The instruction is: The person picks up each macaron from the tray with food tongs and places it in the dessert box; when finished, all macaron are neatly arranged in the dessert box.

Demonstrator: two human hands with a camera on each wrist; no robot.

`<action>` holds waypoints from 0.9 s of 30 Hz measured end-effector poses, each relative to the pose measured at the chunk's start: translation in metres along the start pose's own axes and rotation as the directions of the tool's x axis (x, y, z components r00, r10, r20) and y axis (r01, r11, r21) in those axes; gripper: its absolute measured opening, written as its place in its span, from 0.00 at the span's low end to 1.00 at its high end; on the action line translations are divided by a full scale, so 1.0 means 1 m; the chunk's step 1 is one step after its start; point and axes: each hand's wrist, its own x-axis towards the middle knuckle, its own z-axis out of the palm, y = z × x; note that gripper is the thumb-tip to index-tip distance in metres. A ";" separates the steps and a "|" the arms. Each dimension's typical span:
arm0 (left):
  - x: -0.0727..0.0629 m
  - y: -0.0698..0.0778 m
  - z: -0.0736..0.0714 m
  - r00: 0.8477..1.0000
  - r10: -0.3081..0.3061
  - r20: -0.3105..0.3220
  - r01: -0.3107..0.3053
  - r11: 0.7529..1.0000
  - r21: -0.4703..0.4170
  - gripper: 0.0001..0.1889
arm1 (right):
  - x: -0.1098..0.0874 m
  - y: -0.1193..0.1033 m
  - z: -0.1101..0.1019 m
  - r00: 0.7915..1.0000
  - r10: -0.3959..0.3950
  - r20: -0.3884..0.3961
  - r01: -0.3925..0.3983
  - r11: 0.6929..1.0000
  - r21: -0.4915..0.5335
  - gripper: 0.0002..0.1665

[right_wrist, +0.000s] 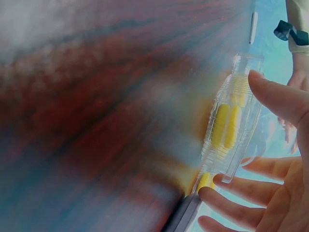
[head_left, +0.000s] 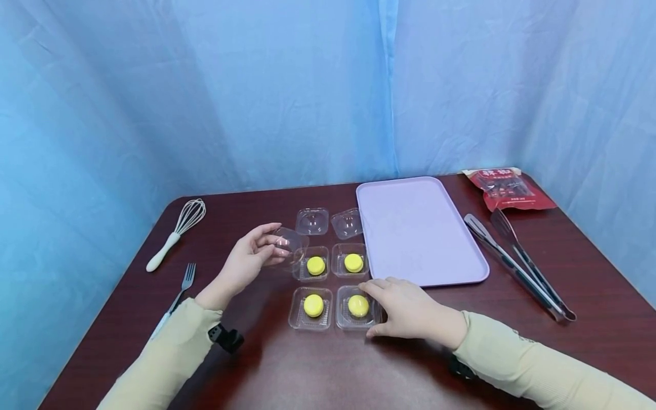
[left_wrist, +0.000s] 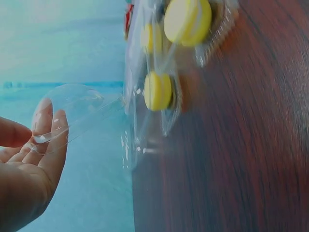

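Note:
My left hand (head_left: pixel 251 253) pinches a clear domed plastic lid (head_left: pixel 291 245) between thumb and fingers, in the air left of the back-left box. Several clear plastic boxes stand in two rows, each with a yellow macaron: back left (head_left: pixel 316 266), back right (head_left: pixel 353 263), front left (head_left: pixel 314 306) and front right (head_left: pixel 358 306). Around the right side of the front-right box (right_wrist: pixel 227 140) is my right hand (head_left: pixel 410 307). Its thumb and fingers are spread rather straight at the box's edges. That box seems covered by a lid. Two more clear lids (head_left: pixel 312 221) lie behind the boxes.
A lilac tray (head_left: pixel 420 228) lies right of the boxes. Farther right are metal tongs (head_left: pixel 520 267) and a red packet (head_left: pixel 507 188). At the left lie a whisk (head_left: pixel 176 233) and a fork (head_left: pixel 187 280). Blue curtains (head_left: pixel 287 97) hang behind the table.

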 end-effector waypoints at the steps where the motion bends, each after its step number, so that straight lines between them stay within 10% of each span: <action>1: -0.001 0.001 0.001 1.000 0.000 -0.001 0.000 1.000 -0.019 0.25 | 0.000 0.000 0.000 1.000 -0.001 -0.001 0.001 1.000 0.001 0.47; 27: -0.009 0.008 0.051 0.999 0.007 0.051 0.007 0.962 -0.272 0.27 | -0.002 0.002 -0.006 1.000 -0.011 -0.002 0.011 1.000 0.019 0.47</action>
